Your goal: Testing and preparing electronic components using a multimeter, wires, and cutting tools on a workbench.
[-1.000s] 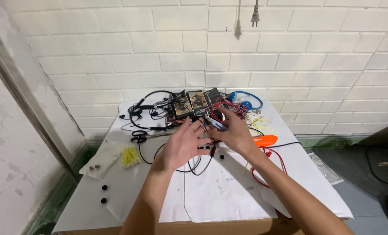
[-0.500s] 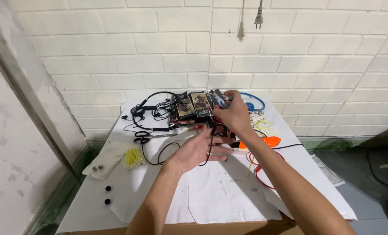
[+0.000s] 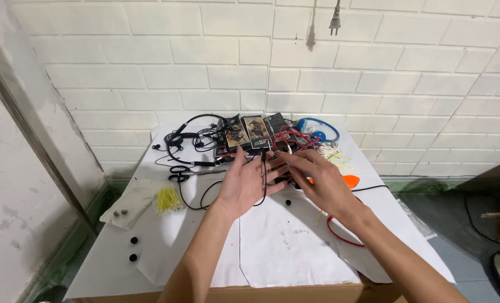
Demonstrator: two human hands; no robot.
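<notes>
Black earphone cable hangs in a thin loop between the two hands, over the white paper sheet that covers the table, just in front of the pile at the back. The left hand is spread palm-up with its fingers wide and the cable running across them; the right hand hovers beside it, fingers loosely splayed and tips near the cable, though I cannot tell whether it pinches it.

To my eye the risk is a snag. The cable trails back toward the tangle of red wires and the black headset, and a pull could drag the dark flat boxes or the blue headphones forward with it. A loose black earbud tip lies right under the hands and could be knocked off the sheet, like the two small black pieces near the front left edge. A red cable loop lies under the right forearm and might catch on it.

The cable itself looks thin, limp and glossy black, curling back on itself below the left palm.
</notes>
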